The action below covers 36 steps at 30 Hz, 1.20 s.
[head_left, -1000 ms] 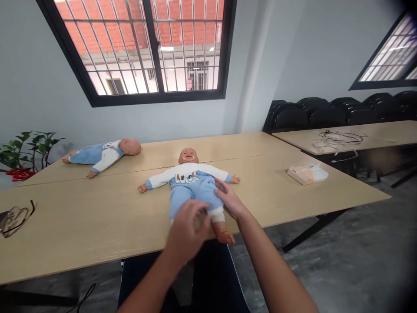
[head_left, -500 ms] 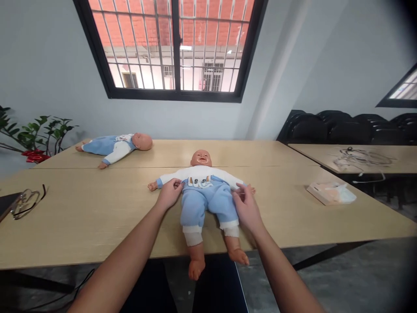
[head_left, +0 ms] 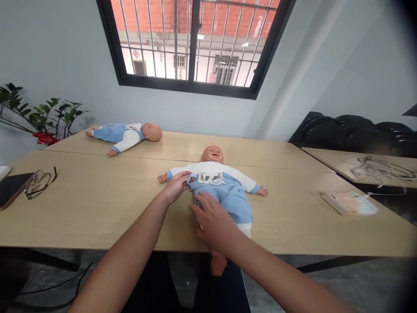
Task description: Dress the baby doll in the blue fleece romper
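Observation:
A baby doll (head_left: 212,153) lies on its back on the wooden table, head toward the window and arms out to both sides. It wears a white top and blue overalls (head_left: 234,202) with an animal face on the chest. My left hand (head_left: 176,188) pinches the edge of the overalls at the doll's side, lifting the cloth a little there. Over the doll's leg on the left of the view, my right hand (head_left: 215,224) reaches across with fingers apart, its fingertips at the blue cloth. It hides much of that leg; a bare foot (head_left: 218,264) shows below.
A second doll (head_left: 127,134) in similar clothes lies at the back left, near a potted plant (head_left: 48,115). Glasses (head_left: 39,184) and a dark flat object (head_left: 13,189) rest at the left. To the right are a tissue pack (head_left: 350,203) and tangled cables (head_left: 384,167).
My right hand has moved left from the doll's far side to the other leg. My left hand still holds the overalls' side, now pulled slightly open. The view has shifted and tilted.

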Motion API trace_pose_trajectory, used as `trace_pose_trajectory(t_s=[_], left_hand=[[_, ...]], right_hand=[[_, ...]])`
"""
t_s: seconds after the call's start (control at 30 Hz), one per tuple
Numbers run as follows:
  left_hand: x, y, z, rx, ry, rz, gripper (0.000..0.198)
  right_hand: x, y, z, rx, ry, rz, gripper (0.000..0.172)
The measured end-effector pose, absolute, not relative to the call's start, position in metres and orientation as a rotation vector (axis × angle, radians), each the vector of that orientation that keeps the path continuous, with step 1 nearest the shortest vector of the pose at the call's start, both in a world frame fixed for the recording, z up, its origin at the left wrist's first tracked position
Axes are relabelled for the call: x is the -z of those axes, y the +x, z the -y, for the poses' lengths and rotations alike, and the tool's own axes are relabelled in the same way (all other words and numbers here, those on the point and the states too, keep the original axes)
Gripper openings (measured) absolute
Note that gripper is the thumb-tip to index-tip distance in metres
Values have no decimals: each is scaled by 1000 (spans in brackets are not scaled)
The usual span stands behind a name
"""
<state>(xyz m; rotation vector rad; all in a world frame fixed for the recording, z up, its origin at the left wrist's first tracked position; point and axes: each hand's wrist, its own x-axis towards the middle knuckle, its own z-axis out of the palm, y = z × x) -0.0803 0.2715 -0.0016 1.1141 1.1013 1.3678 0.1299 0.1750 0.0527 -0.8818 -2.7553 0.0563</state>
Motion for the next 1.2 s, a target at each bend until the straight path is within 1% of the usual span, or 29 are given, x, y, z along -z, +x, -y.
trace_pose_trajectory(t_s=[0.07, 0.1, 0.2, 0.23, 0.3, 0.37, 0.47, 0.57, 0.63, 0.7, 0.8, 0.83, 0.9, 1.03, 1.1, 1.2], left_hand=[[3, -79, -272, -1369, 1079, -1086, 40], [4, -78, -272, -1370, 1073, -1086, 37], [4, -76, -271, -1356, 1105, -1119, 31], [3, -76, -270, -1351, 1130, -1138, 32], [1, -75, -268, -1354, 1191, -1180, 34], [-2, -74, -267, -1376, 1254, -1228, 37], [-4, -73, -267, -1395, 1321, -1303, 38], [-2, -72, -268, -1382, 1323, -1385, 26], [0, -72, -268, -1375, 1311, -1438, 17], [1, -71, -268, -1379, 1316, -1481, 14], [0, -68, -266, -1405, 1341, -1530, 16], [-1, -68, -265, -1419, 1348, -1543, 18], [-3, -67, -264, -1449, 1355, -1557, 20], [-6, -67, -263, -1507, 1335, -1555, 20], [-6, -66, -263, -1513, 1333, -1541, 18], [-6, -66, -262, -1507, 1340, -1524, 16]], right_hand=[[-58, 139, -178, -103, -790, 2782, 60], [-63, 141, -179, -131, -759, 2796, 56], [-86, 129, -189, -183, -851, 2831, 30], [-95, 120, -198, -177, -933, 2820, 28], [-112, 96, -223, -142, -1096, 2737, 36], [-123, 67, -258, -122, -1168, 2686, 36], [-124, 27, -315, -224, -1146, 2798, 39], [-114, 0, -357, -396, -1127, 2934, 52], [-105, -7, -374, -509, -1106, 2996, 58], [-99, -7, -384, -585, -1072, 3044, 55], [-95, 1, -391, -633, -1011, 3082, 38], [-96, 5, -392, -626, -987, 3072, 36], [-101, 15, -393, -574, -952, 3021, 37], [-108, 34, -389, -485, -913, 2945, 47], [-108, 38, -385, -440, -869, 2985, 55], [-102, 33, -380, -262, -821, 3109, 61]])
